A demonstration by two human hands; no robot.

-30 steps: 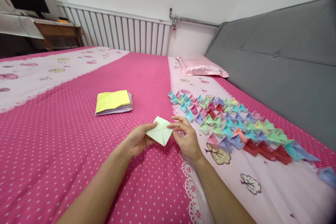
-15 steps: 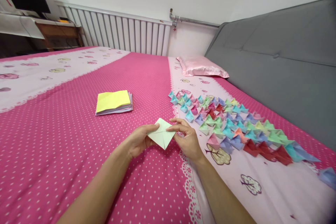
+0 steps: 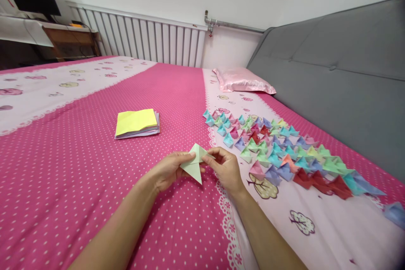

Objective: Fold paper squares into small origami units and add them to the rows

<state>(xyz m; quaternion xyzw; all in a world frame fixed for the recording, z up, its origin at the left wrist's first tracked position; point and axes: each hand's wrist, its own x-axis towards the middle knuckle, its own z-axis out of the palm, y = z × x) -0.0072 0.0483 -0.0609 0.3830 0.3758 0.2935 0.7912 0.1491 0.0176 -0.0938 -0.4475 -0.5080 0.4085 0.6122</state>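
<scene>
A pale green folded paper (image 3: 193,168) is held between my two hands above the bed. My left hand (image 3: 169,169) pinches its left side, thumb on top and fingers underneath. My right hand (image 3: 225,168) is closed on the right corner, with thumb and forefinger pressed together there. One long point of the paper hangs down toward me, and a shorter peak stands at the top. The fingertips partly hide the right side.
A stack of coloured paper (image 3: 137,123), yellow on top, lies on the pink dotted bedspread (image 3: 79,168). Several rows of folded paper boats (image 3: 278,152) spread across the right side. Beyond are a pink pillow (image 3: 243,80) and a grey headboard (image 3: 341,50).
The paper has gone from a flat diamond to a shape with its right side narrowed. My right fingers have closed on its right corner; my left hand has barely moved.
</scene>
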